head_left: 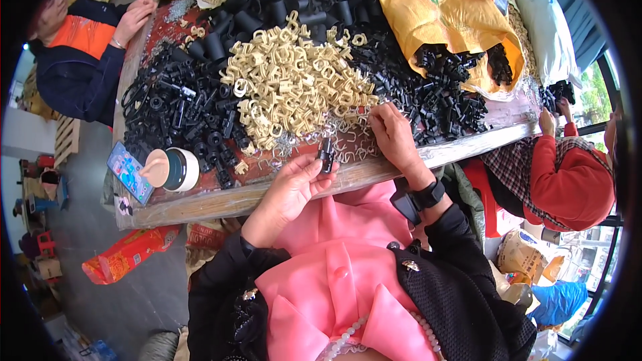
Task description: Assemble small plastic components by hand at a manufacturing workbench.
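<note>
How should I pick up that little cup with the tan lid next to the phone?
Grip the cup around its round white wall, coming from above. It lies on its side near the table edge, tan lid facing the phone, so fingers fit over the curved sides. The left hand is probably nearest, though it holds a small black part.

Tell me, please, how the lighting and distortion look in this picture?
Head view: even daylight, soft shadows; the table edge bows from the fisheye and black vignette fills the corners; the window is bright; the left hand and its black part look sharp.
</note>
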Motion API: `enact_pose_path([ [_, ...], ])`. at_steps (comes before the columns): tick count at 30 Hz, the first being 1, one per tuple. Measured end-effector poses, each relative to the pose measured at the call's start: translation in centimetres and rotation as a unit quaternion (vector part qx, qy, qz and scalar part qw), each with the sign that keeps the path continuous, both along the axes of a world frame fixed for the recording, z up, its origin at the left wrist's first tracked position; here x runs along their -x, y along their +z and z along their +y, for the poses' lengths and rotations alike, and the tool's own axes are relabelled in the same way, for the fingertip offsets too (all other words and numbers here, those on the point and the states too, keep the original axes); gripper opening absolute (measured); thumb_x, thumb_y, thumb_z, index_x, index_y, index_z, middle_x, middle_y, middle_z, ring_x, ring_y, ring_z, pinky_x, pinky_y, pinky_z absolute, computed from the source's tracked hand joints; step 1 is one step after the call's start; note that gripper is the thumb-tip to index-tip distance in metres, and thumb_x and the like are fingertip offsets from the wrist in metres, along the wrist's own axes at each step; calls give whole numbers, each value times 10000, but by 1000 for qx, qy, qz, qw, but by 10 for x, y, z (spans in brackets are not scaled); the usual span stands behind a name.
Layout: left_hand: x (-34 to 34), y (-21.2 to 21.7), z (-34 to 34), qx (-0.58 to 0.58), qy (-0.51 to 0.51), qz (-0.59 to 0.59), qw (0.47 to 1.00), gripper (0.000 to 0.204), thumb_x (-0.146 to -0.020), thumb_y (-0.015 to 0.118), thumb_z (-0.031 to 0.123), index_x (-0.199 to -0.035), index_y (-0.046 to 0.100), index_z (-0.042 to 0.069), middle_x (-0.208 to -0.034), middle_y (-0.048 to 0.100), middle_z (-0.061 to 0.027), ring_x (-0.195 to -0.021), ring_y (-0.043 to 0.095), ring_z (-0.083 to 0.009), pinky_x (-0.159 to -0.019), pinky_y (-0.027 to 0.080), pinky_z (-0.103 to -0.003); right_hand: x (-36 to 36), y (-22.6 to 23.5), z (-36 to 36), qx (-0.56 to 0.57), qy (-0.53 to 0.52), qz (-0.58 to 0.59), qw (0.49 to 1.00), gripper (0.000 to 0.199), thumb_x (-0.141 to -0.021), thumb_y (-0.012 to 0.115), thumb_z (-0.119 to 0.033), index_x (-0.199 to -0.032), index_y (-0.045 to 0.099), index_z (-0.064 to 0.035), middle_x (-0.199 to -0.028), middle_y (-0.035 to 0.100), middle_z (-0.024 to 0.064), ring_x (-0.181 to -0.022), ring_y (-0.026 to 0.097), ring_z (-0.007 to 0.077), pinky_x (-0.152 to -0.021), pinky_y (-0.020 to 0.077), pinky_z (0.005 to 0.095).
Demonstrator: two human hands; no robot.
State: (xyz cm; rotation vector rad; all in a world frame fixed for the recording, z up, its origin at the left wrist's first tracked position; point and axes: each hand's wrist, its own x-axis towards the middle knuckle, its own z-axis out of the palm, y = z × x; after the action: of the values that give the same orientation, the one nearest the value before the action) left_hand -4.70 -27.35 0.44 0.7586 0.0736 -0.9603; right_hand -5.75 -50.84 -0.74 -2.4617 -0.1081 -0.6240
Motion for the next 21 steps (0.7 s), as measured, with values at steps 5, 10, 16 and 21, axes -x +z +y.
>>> enact_pose_path([
  [5,-5,7,-9,16,14,-9,1000,214,-836,507,137,-1024,509,34,-991,570,-140,-842,575,-182,-727,471,-273,6,8,2,-333,12,106,937,106,-839,499,-134,-807,492,-34,-662,531,36,-493,451,109,-447,353,214],
  [10,-7,14,-16,50,11,-34,998,244,-832,516,155,-1042,503,31,-998,572,-115,-856,568,-164,-737,457,-262,14,23,12,-664,93,244,701,92,-839,512,-136,-814,511,-47,-673,545,41,-480,406,58,-437,318,164],
  [16,-7,18,-19,91,-17,-36,995,292,-828,519,170,-1085,478,37,-984,570,-110,-858,563,-171,-744,456,-270,20,27,25,-685,161,312,638,106,-838,511,-140,-826,518,-35,-680,543,42,-480,407,54,-419,305,146],
  [21,-5,15,-16,120,-58,-38,990,370,-811,544,203,-1129,439,45,-977,558,-119,-850,558,-188,-748,459,-286,22,27,35,-688,197,342,609,113,-834,513,-136,-828,520,-24,-685,550,50,-479,416,52,-415,311,144],
])
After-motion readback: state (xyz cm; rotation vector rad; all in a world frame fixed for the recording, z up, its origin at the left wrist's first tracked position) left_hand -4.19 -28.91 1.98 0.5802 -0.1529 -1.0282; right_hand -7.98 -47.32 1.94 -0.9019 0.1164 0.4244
